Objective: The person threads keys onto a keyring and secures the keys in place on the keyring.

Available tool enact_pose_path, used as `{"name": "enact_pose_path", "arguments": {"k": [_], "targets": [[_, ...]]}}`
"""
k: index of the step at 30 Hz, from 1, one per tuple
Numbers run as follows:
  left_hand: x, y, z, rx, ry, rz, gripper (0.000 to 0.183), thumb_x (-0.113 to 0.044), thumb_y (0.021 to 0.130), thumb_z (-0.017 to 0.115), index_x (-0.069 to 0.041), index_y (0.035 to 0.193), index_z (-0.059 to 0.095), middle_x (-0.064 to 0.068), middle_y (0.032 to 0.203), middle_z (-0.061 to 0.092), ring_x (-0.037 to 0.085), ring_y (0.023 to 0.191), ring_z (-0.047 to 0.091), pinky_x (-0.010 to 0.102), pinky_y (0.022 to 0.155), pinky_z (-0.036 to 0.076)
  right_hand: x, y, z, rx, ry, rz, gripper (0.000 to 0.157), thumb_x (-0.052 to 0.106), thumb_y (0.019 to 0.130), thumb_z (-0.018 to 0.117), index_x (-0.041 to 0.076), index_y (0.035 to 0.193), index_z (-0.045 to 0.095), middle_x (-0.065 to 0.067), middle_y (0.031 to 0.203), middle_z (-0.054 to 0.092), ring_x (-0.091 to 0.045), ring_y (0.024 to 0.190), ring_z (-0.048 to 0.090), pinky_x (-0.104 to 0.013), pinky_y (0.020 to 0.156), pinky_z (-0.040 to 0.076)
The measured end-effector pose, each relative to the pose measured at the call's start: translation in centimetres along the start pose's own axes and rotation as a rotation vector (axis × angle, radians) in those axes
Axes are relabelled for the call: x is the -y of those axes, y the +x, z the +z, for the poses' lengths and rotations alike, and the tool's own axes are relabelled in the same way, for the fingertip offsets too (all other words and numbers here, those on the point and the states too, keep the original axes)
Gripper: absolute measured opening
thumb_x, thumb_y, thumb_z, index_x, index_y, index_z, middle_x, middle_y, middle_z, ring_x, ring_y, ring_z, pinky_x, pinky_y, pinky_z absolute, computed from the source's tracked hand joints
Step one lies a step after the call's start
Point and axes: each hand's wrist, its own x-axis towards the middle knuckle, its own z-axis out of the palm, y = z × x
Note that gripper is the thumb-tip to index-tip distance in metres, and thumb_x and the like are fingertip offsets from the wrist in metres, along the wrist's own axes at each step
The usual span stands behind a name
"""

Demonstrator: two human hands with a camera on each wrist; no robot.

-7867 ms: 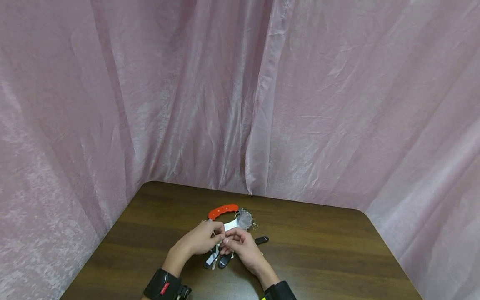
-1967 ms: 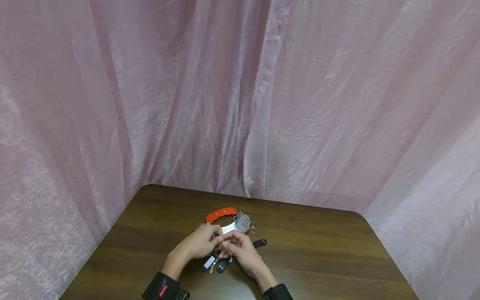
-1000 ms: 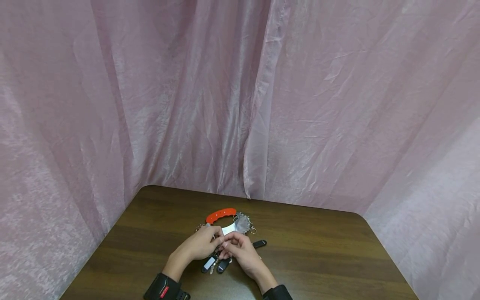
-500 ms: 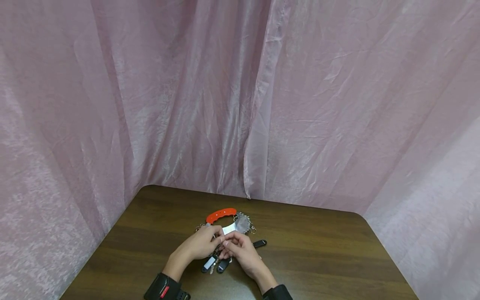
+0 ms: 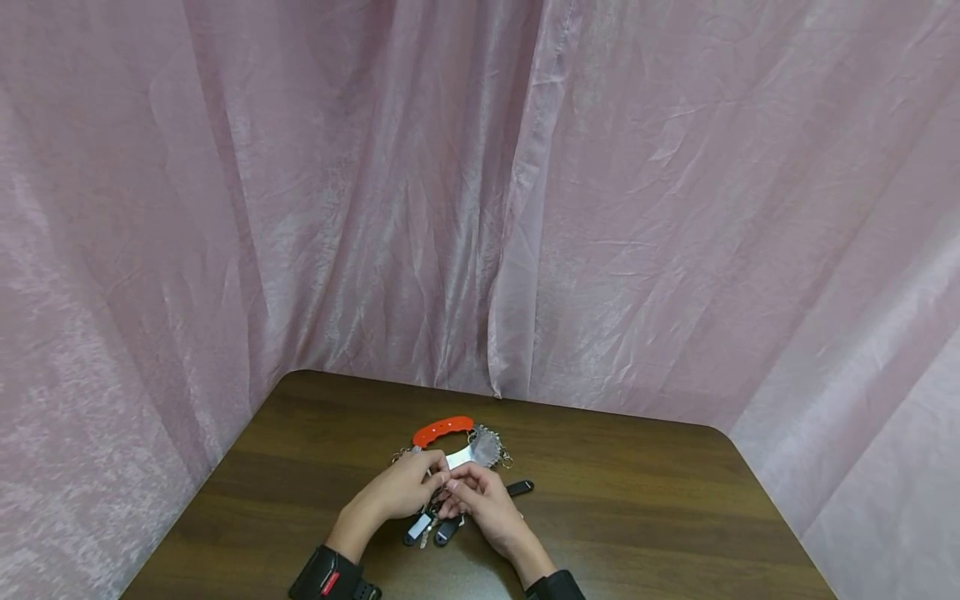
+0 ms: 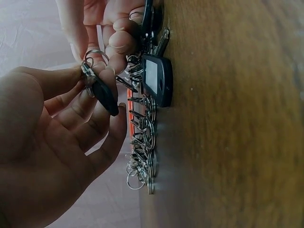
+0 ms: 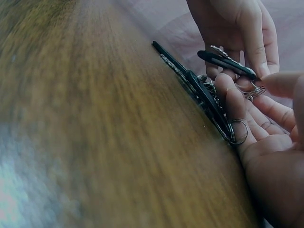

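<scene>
In the head view my left hand (image 5: pixel 401 486) and right hand (image 5: pixel 483 504) meet fingertip to fingertip over the table. My left thumb and forefinger pinch a black key tag (image 6: pixel 105 97) at its metal end, with a key (image 7: pixel 223 53) alongside it. My right thumb and fingers pinch a split ring (image 7: pixel 255 92) joined to that tag. Below the hands lie more black key tags (image 5: pixel 418 528) with keys. Just beyond, partly covered by my left hand, is a metal holder (image 5: pixel 487 448) with an orange handle (image 5: pixel 442 430) and rings along its edge.
Another black tag (image 5: pixel 519 487) lies right of my right hand. The brown wooden table (image 5: pixel 637 500) has rounded far corners. Pink curtains (image 5: pixel 375 208) hang behind and along both sides of it.
Both hands stay almost in place, fingertips together. Compared with the oldest frame, the table and things sit slightly lower in the head view. Otherwise only small finger movements show.
</scene>
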Motion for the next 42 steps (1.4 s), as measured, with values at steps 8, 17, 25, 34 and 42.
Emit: {"name": "enact_pose_path", "arguments": {"k": [8, 17, 25, 34, 42], "targets": [[0.08, 0.04, -0.07, -0.001, 0.012, -0.008, 0.009, -0.017, 0.107, 0.064, -0.020, 0.099, 0.065, -0.008, 0.092, 0.064, 0.013, 0.081, 0.056, 0.035, 0.074, 0.046, 0.09, 0.05, 0.07, -0.026, 0.008, 0.025, 0.033, 0.016, 0.110, 0.058, -0.013, 0.126, 0.056, -0.046, 0.110, 0.061, -0.020, 0.077, 0.073, -0.029, 0.072, 0.060], [0.40, 0.18, -0.20, -0.013, 0.008, 0.002, 0.010, -0.014, 0.106, 0.064, -0.018, 0.098, 0.066, -0.006, 0.085, 0.061, 0.011, 0.074, 0.055, 0.033, 0.069, 0.045, 0.26, 0.09, 0.09, -0.022, -0.005, 0.027, 0.031, 0.013, 0.110, 0.058, -0.015, 0.123, 0.055, -0.040, 0.106, 0.065, -0.019, 0.076, 0.073, -0.029, 0.071, 0.060], [0.09, 0.01, -0.28, -0.005, 0.016, 0.007, 0.010, -0.015, 0.106, 0.065, -0.017, 0.096, 0.067, -0.006, 0.084, 0.061, 0.012, 0.075, 0.054, 0.033, 0.069, 0.044, 0.14, 0.03, 0.06, -0.014, -0.012, 0.028, 0.030, 0.010, 0.108, 0.059, -0.016, 0.122, 0.053, -0.044, 0.108, 0.061, -0.018, 0.077, 0.073, -0.029, 0.072, 0.060], [-0.34, -0.21, -0.35, -0.008, 0.019, 0.015, 0.010, -0.015, 0.105, 0.066, -0.016, 0.095, 0.066, -0.005, 0.084, 0.060, 0.014, 0.078, 0.053, 0.034, 0.070, 0.042, 0.17, -0.04, 0.11, -0.001, 0.007, 0.015, 0.031, 0.008, 0.108, 0.059, -0.018, 0.122, 0.051, -0.038, 0.107, 0.063, -0.019, 0.077, 0.072, -0.029, 0.073, 0.060], [-0.32, -0.23, -0.27, -0.011, 0.025, 0.013, 0.010, -0.015, 0.105, 0.066, -0.017, 0.095, 0.066, -0.006, 0.085, 0.061, 0.014, 0.078, 0.053, 0.034, 0.071, 0.042, 0.15, -0.08, 0.13, 0.001, 0.009, 0.018, 0.030, 0.007, 0.107, 0.059, -0.018, 0.122, 0.051, -0.038, 0.107, 0.063, -0.020, 0.078, 0.072, -0.029, 0.073, 0.060]]}}
